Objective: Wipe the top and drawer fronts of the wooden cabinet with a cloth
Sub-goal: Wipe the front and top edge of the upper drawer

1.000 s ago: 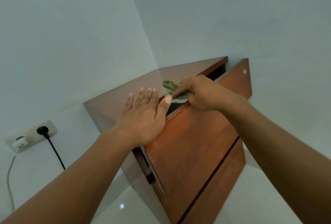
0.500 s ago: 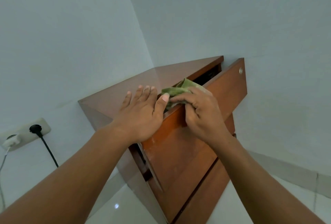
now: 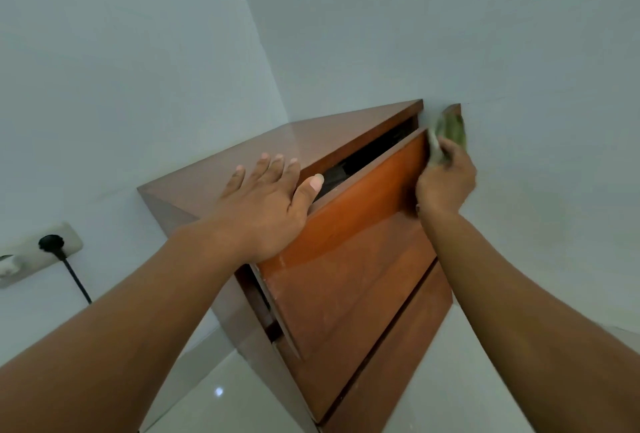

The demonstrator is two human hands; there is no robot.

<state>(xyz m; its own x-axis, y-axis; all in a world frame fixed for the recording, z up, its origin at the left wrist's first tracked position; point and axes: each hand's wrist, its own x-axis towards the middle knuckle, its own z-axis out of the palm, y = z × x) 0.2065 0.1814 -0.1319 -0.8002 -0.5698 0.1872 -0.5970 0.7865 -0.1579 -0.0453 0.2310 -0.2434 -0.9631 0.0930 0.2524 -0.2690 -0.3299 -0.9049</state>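
Pale grey walls (image 3: 450,17) meeting in a corner, glossy white tiled floor (image 3: 214,394), wall socket (image 3: 38,252) with black plug (image 3: 52,244)

Left hand (image 3: 265,205) flat on cabinet (image 3: 322,134) top; right hand (image 3: 445,179) presses green cloth (image 3: 450,131) against open top drawer (image 3: 353,221) front's far end (cloth blurred).

Home room corner: wooden cabinet (image 3: 346,280), plain walls (image 3: 121,69), wall socket (image 3: 45,252), glossy tiled floor (image 3: 214,394).

Glossy reddish wooden cabinet (image 3: 263,155), its drawer front (image 3: 346,242) dust-speckled; soft green cloth (image 3: 448,131); shiny pale floor tiles (image 3: 214,394).
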